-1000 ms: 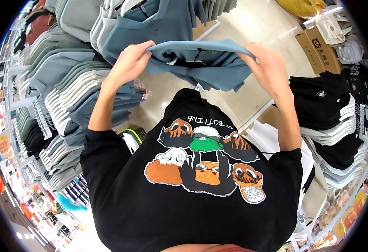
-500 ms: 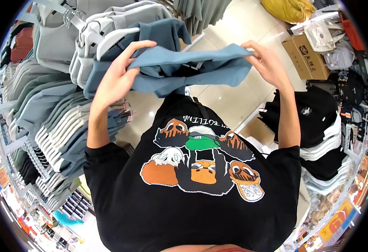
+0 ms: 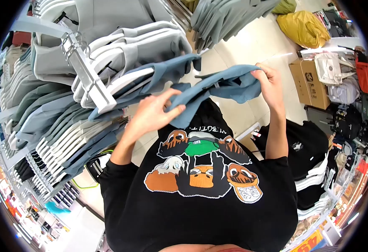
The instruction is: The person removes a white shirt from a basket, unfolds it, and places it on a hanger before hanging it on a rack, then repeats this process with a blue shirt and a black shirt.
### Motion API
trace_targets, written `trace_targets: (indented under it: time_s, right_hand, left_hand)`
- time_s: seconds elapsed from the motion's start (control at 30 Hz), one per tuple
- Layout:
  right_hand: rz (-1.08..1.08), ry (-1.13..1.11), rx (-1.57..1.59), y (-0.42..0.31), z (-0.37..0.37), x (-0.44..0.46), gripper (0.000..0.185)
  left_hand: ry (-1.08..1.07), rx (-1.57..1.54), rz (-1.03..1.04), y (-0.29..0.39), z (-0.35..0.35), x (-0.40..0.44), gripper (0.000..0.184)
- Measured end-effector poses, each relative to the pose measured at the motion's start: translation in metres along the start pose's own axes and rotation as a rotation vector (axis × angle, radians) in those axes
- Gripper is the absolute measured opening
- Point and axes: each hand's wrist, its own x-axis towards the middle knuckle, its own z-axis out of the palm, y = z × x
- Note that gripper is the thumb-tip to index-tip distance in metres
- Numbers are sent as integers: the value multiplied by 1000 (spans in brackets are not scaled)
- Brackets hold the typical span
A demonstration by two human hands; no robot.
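While the left hand and right hand pinch its ends, the blue-grey fabric garment sags unfolded, off the white metal rack

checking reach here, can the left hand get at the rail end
Probably: the rail end looks near the left hand, with no clear barrier, but its fingers would have to release the blue garment.

Left hand now lower in view than right hand, blue garment aslant
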Motion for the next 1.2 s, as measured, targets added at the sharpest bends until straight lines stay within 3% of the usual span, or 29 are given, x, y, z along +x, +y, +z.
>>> trace_targets:
  time_s: [0.13, 0.23, 0.27, 0.33, 0.37, 0.47, 0.5, 0.53, 0.6, 0.7, 0.87, 0.97, 1.0, 1.1, 1.2]
  right_hand:
    - [66, -40, -90, 0, -4, 48, 27]
    - [13, -208, -132, 11, 1, 97, 30]
    - [-1, -232, -135, 15, 5, 112, 30]
    - [80, -492, -262, 24, 16, 142, 32]
    - [64, -581, -387, 24, 19, 159, 32]
    - [-73, -689, -352, 46, 36, 208, 34]
    - [-154, -670, -148, 70, 48, 224, 39]
    - [-168, -691, -141, 69, 60, 240, 39]
    - [-250, -548, 155, 65, 93, 267, 43]
    - [-170, -556, 173, 75, 141, 314, 43]
    - [-328, -241, -74, 107, 221, 424, 36]
    - [-135, -81, -138, 124, 225, 480, 41]
    - [5, -188, -199, 135, 219, 499, 45]
    - [-30, -221, -396, 161, 208, 521, 45]
    - [-198, -167, -642, 192, 207, 536, 50]
  left_hand:
    - [28, 30, 85, 2, 18, 17, 30]
    - [461, -19, 232, 10, 34, 34, 26]
    - [484, -23, 214, 14, 37, 37, 26]
    - [427, -38, 45, 28, 38, 42, 26]
    - [421, -86, 45, 35, 38, 47, 25]
    - [481, -182, 82, 54, 36, 65, 25]
    - [499, -180, 61, 59, 35, 71, 25]
    - [497, -222, 18, 63, 34, 79, 24]
    - [512, -264, -38, 70, 31, 95, 23]
    - [544, -345, -114, 76, 27, 114, 23]
    - [617, -334, -149, 79, 28, 131, 21]
    - [683, -392, -131, 90, 23, 135, 20]
    - [685, -396, -137, 92, 22, 136, 20]
    - [716, -440, -141, 93, 21, 139, 18]
    - [709, -491, -172, 89, 25, 141, 23]
